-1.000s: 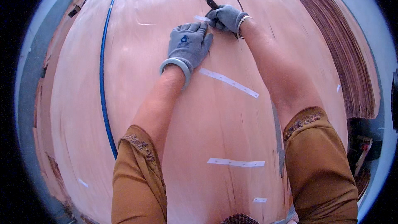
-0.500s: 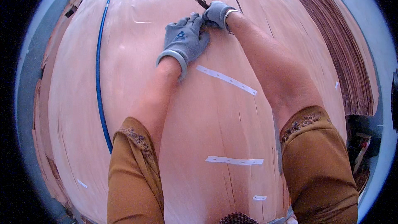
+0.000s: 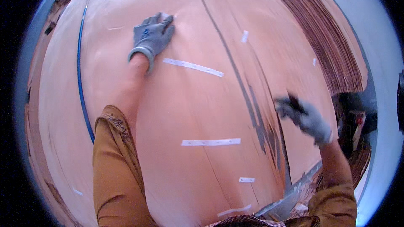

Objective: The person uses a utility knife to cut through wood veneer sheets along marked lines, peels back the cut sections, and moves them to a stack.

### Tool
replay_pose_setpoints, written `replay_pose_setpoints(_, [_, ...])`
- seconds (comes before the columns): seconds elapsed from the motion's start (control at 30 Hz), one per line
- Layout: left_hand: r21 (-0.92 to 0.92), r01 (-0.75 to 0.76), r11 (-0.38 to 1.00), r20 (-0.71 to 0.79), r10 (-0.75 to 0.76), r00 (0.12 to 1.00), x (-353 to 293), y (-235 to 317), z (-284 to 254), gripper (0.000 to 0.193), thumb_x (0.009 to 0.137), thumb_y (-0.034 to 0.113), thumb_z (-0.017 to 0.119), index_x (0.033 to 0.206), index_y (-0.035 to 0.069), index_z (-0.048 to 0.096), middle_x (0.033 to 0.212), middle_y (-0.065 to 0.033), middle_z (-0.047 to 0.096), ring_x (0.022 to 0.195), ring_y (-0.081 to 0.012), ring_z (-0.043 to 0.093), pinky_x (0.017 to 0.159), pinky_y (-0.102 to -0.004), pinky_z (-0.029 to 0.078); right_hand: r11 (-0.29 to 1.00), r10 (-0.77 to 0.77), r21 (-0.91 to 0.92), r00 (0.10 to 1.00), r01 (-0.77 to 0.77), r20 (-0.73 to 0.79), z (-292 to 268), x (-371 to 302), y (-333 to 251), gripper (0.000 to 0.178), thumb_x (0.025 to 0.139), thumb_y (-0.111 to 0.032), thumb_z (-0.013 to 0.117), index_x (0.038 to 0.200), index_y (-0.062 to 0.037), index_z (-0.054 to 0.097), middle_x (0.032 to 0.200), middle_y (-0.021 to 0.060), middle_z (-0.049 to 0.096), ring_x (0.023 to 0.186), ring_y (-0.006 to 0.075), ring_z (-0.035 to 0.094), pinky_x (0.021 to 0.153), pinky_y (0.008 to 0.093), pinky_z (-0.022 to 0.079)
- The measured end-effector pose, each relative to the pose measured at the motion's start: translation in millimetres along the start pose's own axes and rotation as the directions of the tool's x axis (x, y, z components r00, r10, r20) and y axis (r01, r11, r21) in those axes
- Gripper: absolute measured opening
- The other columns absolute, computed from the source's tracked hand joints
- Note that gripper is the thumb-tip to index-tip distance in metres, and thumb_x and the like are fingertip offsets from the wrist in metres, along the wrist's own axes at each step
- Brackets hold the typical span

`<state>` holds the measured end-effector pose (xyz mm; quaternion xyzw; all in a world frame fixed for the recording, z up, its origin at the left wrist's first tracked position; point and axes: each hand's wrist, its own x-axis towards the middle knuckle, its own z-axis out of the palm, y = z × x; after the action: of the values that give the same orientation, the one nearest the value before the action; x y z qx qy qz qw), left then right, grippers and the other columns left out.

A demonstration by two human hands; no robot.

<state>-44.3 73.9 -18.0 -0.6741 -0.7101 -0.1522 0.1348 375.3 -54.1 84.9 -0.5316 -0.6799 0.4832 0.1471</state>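
Note:
My left hand (image 3: 152, 35), in a grey glove, lies with its fingers spread on a pale pinkish wood veneer sheet (image 3: 168, 105). A small piece of white tape (image 3: 169, 16) shows by its fingertips. Over the right part of the sheets, my gloved right hand (image 3: 305, 117) is smeared by motion and closed round a dark knife (image 3: 296, 103). Between the hands, long dark splits (image 3: 235, 73) run through the veneer and widen into ragged strips toward the near edge. White perforated tape strips (image 3: 193, 67) cross the sheet.
A blue cord or band (image 3: 79, 54) runs lengthwise along the left side. A tall stack of brown veneer sheets (image 3: 313, 27) stands at the far right. Dark scraps (image 3: 357, 132) and a grey metal edge (image 3: 275, 207) lie at the near right.
My right hand has come away from beside the left, back toward me and to the right, with the knife. The left hand stays on the veneer. The view has shifted, and the dark splits show more.

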Motion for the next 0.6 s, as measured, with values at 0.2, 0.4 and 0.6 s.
replay_pose_setpoints(0.2, [-0.105,-0.286,0.952,-0.261,0.251,0.932,-44.9,6.4,-10.9,0.043,0.088,0.029,0.052,0.124,0.006,0.054,0.133,-0.015,0.05,0.124,-0.0292,0.045,0.104,-0.0469,0.031,0.938,0.345,0.029,0.915,-0.347,-0.208,4.9,-205.9,103.4,0.027,0.088,-0.016,0.059,0.112,-0.0038,0.06,0.074,0.006,0.059,0.063,0.0089,0.054,0.06,0.0265,0.047])
replay_pose_setpoints(0.4, [-0.227,-0.255,0.94,0.074,0.278,0.958,-191.9,113.1,-125.6,0.059,0.086,0.031,0.056,0.134,0.0,0.041,0.14,-0.0217,0.038,0.131,-0.0353,0.034,0.109,-0.0475,0.021,0.916,0.078,-0.313,0.876,-0.252,-0.477,32.7,-228.6,147.2,0.032,0.088,-0.028,0.06,0.106,-0.0015,0.06,0.078,0.0159,0.062,0.068,0.0238,0.06,0.066,0.0359,0.048])
replay_pose_setpoints(0.6, [-0.163,-0.264,0.951,0.335,0.305,0.891,-322.2,164.0,-161.6,0.066,0.088,0.042,0.048,0.139,0.002,0.035,0.146,-0.0201,0.029,0.137,-0.0332,0.026,0.11,-0.055,0.01,0.875,0.108,-0.378,0.884,-0.302,-0.456,41.9,-218.9,135.9,0.034,0.088,-0.04,0.055,0.099,-0.0087,0.06,0.09,0.021,0.063,0.082,0.0364,0.062,0.069,0.0414,0.048])
